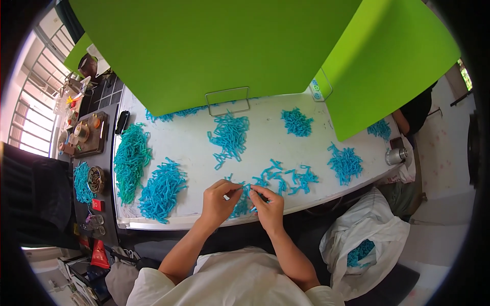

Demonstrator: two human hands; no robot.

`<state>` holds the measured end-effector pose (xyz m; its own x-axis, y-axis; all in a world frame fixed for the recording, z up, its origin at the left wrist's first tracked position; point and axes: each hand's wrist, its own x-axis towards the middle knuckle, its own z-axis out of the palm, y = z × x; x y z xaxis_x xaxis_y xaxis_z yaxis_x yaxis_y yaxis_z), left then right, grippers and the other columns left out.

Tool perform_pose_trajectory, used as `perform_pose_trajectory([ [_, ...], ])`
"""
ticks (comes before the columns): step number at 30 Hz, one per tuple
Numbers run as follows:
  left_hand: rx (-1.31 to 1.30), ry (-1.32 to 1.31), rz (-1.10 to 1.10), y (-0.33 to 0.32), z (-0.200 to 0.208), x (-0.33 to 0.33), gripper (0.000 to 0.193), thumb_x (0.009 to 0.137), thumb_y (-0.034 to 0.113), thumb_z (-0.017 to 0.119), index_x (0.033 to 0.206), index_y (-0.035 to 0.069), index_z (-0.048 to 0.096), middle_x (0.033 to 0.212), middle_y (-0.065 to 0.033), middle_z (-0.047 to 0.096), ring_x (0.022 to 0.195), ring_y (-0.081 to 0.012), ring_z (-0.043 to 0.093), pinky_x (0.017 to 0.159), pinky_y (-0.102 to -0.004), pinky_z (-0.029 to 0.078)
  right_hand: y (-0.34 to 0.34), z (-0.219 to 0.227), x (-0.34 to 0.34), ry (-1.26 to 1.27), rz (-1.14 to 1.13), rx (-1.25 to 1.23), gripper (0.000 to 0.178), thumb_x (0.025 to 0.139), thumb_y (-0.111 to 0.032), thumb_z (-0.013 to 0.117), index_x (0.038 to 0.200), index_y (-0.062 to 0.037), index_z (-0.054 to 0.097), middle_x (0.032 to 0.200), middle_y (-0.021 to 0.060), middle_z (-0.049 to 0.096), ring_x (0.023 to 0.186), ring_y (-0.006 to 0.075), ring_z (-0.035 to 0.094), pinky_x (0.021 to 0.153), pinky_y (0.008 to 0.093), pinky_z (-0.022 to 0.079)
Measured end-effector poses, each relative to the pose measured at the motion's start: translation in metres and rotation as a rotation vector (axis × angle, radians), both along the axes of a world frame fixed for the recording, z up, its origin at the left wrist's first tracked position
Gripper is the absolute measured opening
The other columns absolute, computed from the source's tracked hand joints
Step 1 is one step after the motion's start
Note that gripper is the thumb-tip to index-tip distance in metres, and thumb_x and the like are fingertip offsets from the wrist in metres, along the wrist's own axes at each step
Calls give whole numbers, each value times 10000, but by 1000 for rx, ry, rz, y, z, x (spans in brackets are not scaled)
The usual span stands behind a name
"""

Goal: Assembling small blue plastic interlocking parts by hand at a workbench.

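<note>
Above the front edge of the table, my left hand (218, 202) and my right hand (269, 208) are close together, fingertips a small gap apart. Both pinch at small, narrow blue pieces that look like plastic links; the exact bit in each pinch is tiny. A bit of blue also shows under my right fingers. Just beneath and between the hands lies a small heap of blue links (242, 204). Beyond my right hand, loose links (302, 178) are scattered. Farther back, a larger pile of blue links (228, 135) spreads out on the white table (201, 168).
Greenish-blue (131, 163) and blue piles (163, 191) lie left. More piles (297, 122) (345, 164) sit right. Green panels (219, 51) stand on wire holders (228, 97) at the back. A white sack (388, 224) of links is at lower right. Another person's arm (401, 122) shows far right.
</note>
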<state>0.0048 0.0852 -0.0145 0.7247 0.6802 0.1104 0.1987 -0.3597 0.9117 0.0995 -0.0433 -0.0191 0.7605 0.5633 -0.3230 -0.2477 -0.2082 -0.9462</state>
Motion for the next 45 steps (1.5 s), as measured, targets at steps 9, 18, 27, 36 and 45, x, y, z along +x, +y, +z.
perform_pose_trajectory([
  [9, -257, 73, -203, -30, -9, 69, 143, 864, 58, 717, 960, -48, 705, 847, -111, 718, 767, -129, 682, 679, -264, 540, -60, -6, 32, 118, -196, 12, 224, 927, -120, 675, 1125, -18, 700, 850, 40, 658, 650, 92, 587, 517, 236, 444],
  [18, 166, -19, -326, -55, -1, 107, 209, 856, 106, 719, 1039, 6, 704, 834, -153, 709, 778, -149, 709, 663, -287, 544, -88, 5, 50, 388, -436, 377, 230, 956, -110, 571, 1155, -24, 646, 870, 59, 665, 681, 126, 577, 511, 244, 412],
  [27, -684, -9, -182, -43, -6, 40, 250, 845, 28, 747, 1005, -25, 562, 877, -124, 711, 774, -168, 708, 678, -293, 558, -38, -1, 22, 289, -255, 412, 122, 946, -42, 556, 1065, -18, 568, 996, 155, 708, 905, 165, 640, 850, 294, 472],
  [36, -1016, -137, -19, -12, -16, 6, 143, 864, -47, 693, 967, -2, 605, 904, -93, 698, 828, -171, 696, 762, -307, 587, -10, 11, 22, 691, 0, 271, 299, 931, -142, 637, 1197, -8, 639, 1038, 50, 692, 868, 104, 600, 687, 239, 461],
  [45, -708, -158, 56, -10, -24, -3, 88, 869, -16, 716, 922, -11, 646, 867, -56, 690, 755, -116, 647, 676, -251, 539, 8, 7, 2, 364, 60, 30, 240, 955, -240, 645, 1119, -68, 677, 936, 15, 688, 829, 109, 642, 581, 259, 448],
])
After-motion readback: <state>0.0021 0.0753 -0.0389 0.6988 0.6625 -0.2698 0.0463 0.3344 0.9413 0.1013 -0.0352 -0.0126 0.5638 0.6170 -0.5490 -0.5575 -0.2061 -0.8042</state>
